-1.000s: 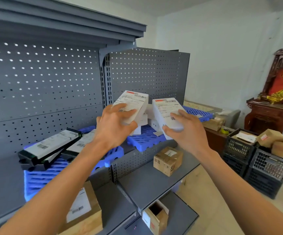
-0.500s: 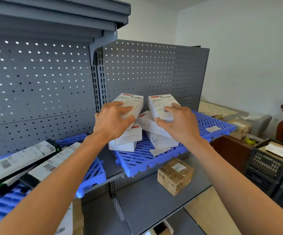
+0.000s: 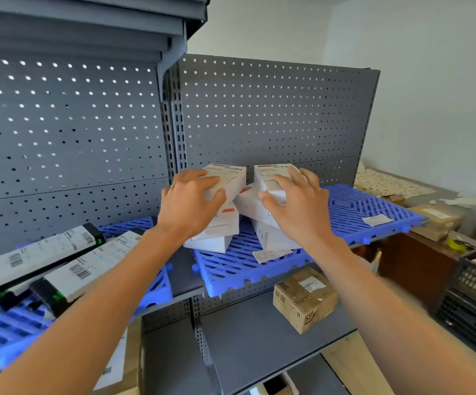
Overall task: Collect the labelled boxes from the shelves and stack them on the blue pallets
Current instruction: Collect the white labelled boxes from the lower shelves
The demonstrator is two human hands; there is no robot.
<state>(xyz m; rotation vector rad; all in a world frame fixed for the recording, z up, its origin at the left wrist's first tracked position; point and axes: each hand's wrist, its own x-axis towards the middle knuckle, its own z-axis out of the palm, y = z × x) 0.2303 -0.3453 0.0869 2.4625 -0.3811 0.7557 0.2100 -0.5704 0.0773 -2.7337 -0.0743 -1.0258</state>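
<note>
Fingers [image 3: 202, 181] of each hand curl around a white labelled box atop the pile.

Only "51" reads, printed on the brown carton [image 3: 304, 299]; shipping labels blur

We see a grey perforated metal back panel [image 3: 259, 109] behind the shelving. At the far right stand a dark brown wooden cabinet [image 3: 413, 269], a yellow tape roll [image 3: 454, 244] on it, and black plastic crates [image 3: 473, 303] beside it.
</note>
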